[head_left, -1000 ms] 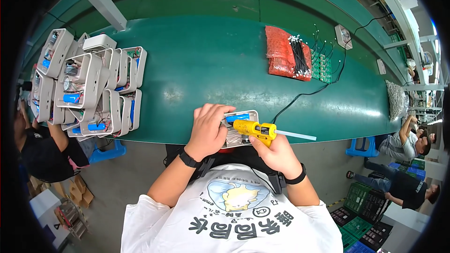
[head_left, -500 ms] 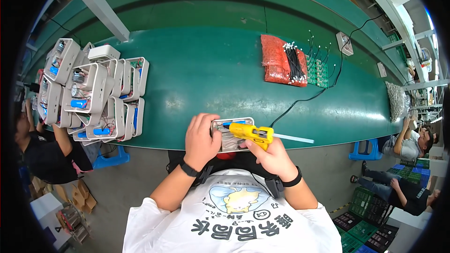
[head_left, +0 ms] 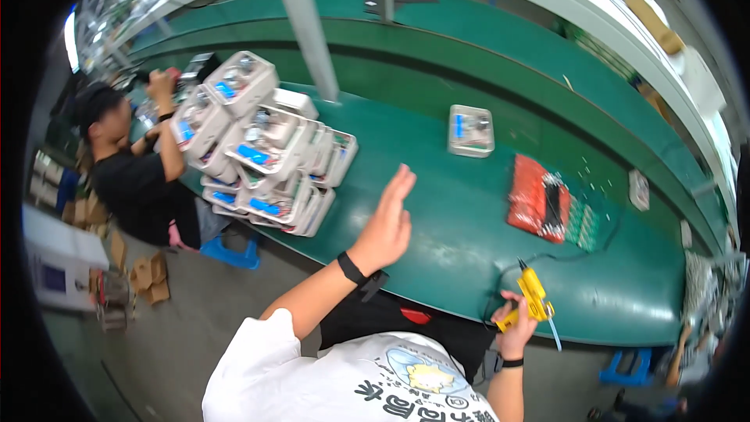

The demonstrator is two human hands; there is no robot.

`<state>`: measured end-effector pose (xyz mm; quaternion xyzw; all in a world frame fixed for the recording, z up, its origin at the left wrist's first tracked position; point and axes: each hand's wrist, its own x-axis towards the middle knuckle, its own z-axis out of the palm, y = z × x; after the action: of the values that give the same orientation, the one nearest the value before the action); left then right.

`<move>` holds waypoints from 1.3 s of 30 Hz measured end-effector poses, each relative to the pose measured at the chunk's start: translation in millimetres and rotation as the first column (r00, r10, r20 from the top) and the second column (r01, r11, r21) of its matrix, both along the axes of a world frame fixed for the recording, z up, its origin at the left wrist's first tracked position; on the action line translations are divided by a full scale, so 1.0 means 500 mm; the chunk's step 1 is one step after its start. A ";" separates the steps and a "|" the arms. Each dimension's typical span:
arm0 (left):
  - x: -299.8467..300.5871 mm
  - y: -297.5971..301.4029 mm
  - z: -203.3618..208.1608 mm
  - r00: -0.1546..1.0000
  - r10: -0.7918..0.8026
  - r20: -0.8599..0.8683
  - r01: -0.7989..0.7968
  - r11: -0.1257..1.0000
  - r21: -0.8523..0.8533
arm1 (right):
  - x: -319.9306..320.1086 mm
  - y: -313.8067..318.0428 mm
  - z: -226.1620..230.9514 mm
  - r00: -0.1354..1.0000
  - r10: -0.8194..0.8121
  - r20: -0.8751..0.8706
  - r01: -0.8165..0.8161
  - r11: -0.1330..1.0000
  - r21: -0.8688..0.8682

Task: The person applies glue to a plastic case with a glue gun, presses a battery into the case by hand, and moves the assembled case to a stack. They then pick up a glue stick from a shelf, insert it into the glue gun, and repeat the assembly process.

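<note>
My right hand [head_left: 516, 323] is closed round the handle of a yellow hot glue gun [head_left: 534, 294] near the table's front edge. The gun's dark nozzle points up and away, and a pale glue stick [head_left: 555, 334] pokes out of its back. Nothing is in my left hand [head_left: 384, 227], which is raised over the table with its fingers stretched out. Beyond it, towards the back, a white plastic housing [head_left: 471, 148] lies on the table with a blue cylinder and wiring inside. Nearest to my left hand on the left is a pile of similar open housings [head_left: 269, 148].
A red bubble-wrap packet [head_left: 527, 195] with black wires lies at the right beside green circuit boards [head_left: 583, 223]. The gun's dark cord crosses the green table [head_left: 437, 242]. A grey post [head_left: 306, 31] rises behind the pile. Another person [head_left: 144, 164] works at the far left.
The housing has gone from between my hands to the back of the table. My left hand has let go of it; my right hand has carried the glue gun rightward. The view has turned.
</note>
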<state>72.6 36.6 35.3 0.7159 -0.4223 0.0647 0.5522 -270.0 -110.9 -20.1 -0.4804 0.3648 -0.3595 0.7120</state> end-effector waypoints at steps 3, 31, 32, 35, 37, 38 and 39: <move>0.027 0.076 0.166 0.961 -0.055 0.271 0.035 0.996 0.079 | 0.004 0.005 -0.011 0.999 -0.012 0.043 0.012 1.000 0.003; 0.582 0.387 0.517 0.755 0.621 0.208 -0.474 0.299 0.828 | 0.004 -0.008 -0.013 0.985 0.037 0.168 -0.035 0.999 -0.017; 0.567 0.393 0.525 0.763 0.622 0.177 -0.479 0.359 0.801 | -0.001 -0.006 -0.013 0.986 0.038 0.165 -0.035 0.999 -0.021; 0.518 0.394 0.559 0.785 0.610 0.109 -0.473 0.476 0.741 | -0.006 -0.007 -0.016 0.988 0.040 0.147 -0.038 0.999 -0.020; 0.477 0.376 0.587 0.842 0.526 0.122 -0.479 0.621 0.620 | -0.003 -0.001 -0.016 0.992 0.018 0.124 -0.016 1.000 -0.013; 0.455 0.359 0.601 0.856 0.449 0.255 -0.506 0.630 0.589 | 0.001 0.003 -0.013 0.990 0.021 0.137 -0.020 1.000 -0.008; 0.420 0.352 0.610 0.847 0.374 0.377 -0.530 0.643 0.553 | 0.003 -0.001 -0.010 0.989 0.033 0.144 -0.032 0.999 -0.005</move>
<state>282.7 212.6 340.2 0.9299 -0.2851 0.1358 0.1887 -268.4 -111.4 -25.2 -0.4600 0.3039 -0.3822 0.7416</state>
